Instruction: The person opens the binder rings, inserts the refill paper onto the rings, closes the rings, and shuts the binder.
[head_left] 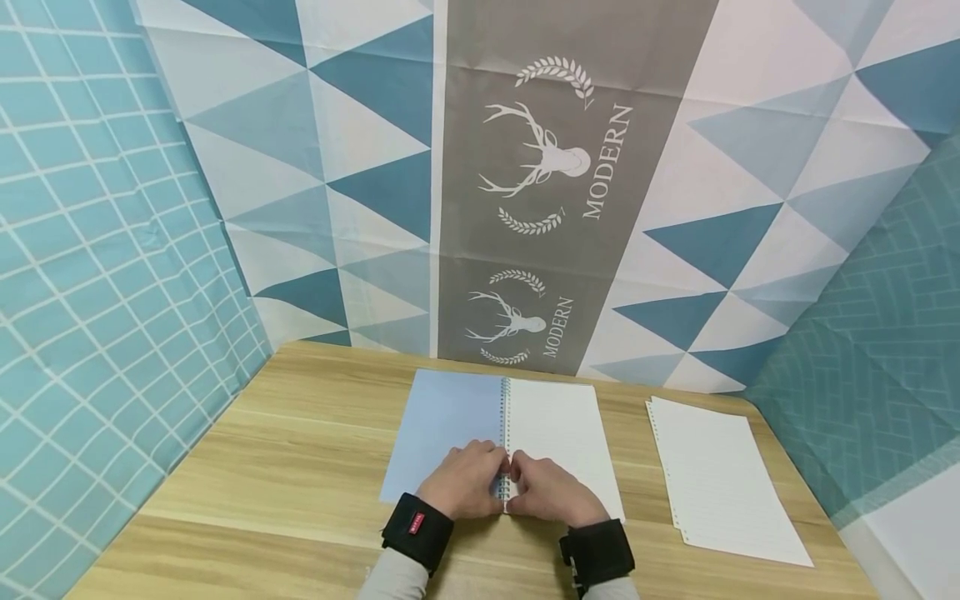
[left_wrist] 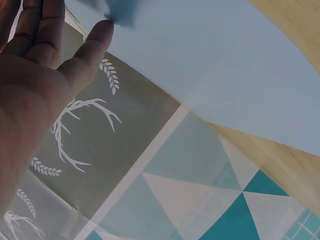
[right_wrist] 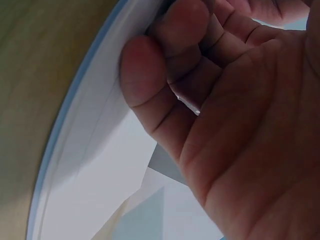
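A loose-leaf notebook lies open on the table, its blue cover (head_left: 450,417) to the left and lined white pages (head_left: 558,425) to the right. Down the middle runs its ring binding (head_left: 505,417). Both hands meet at the lower part of this binding. My left hand (head_left: 467,479) grips the rings from the cover side; in the left wrist view its little finger touches the blue cover (left_wrist: 215,65). From the page side, my right hand (head_left: 551,487) holds the rings with curled fingers; its little finger rests on the page (right_wrist: 95,145). The fingertips partly hide the rings.
To the right of the notebook lie several loose punched sheets (head_left: 731,479), slightly fanned. The wooden table (head_left: 300,467) meets a patterned cloth backdrop (head_left: 525,183) behind, with blue tiled cloth (head_left: 97,250) along the left side.
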